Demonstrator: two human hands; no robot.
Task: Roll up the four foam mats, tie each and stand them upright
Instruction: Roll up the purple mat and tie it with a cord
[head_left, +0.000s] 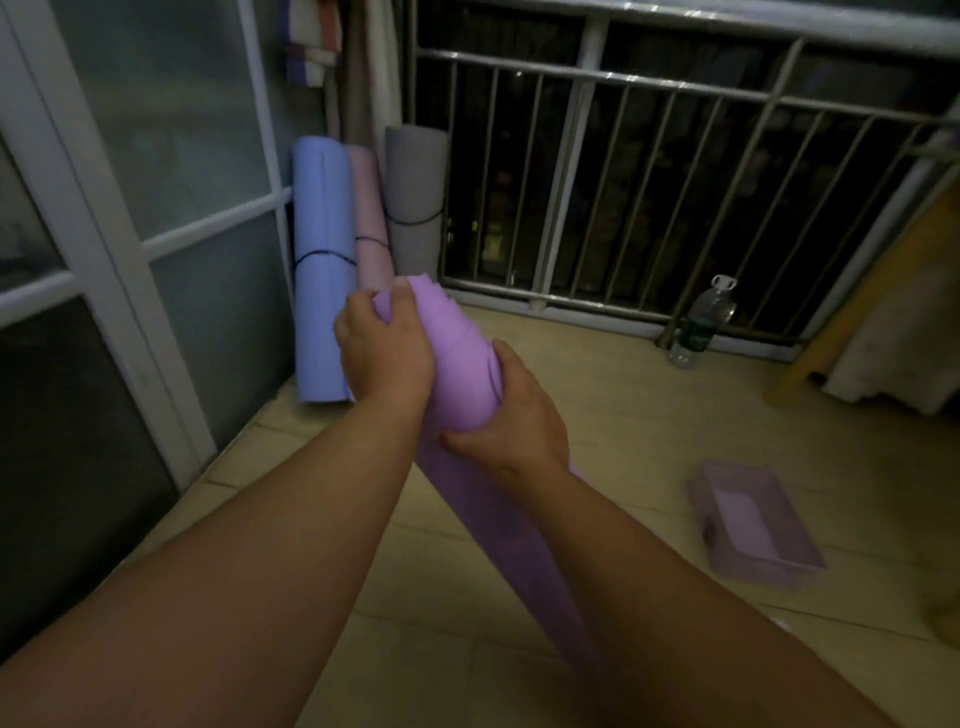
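Fingers (372, 309) of the left hand (387, 348) curl round the top end of the purple mat (470, 374); the right hand (514, 415) grips the roll just below. We record it slanting down toward the floor (623, 415). A blue mat (322, 270), pink mat (370, 218) and grey mat (415, 197) stand upright in the corner, each bound with a black cord. A bottle (701, 322) stands by the railing (623, 182) and a pink tray (753, 525) lies nearby. The bottle label is too blurred to read.

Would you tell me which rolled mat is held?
The purple mat, gripped by left hand and right hand; blue mat, pink mat, grey mat stand tied.
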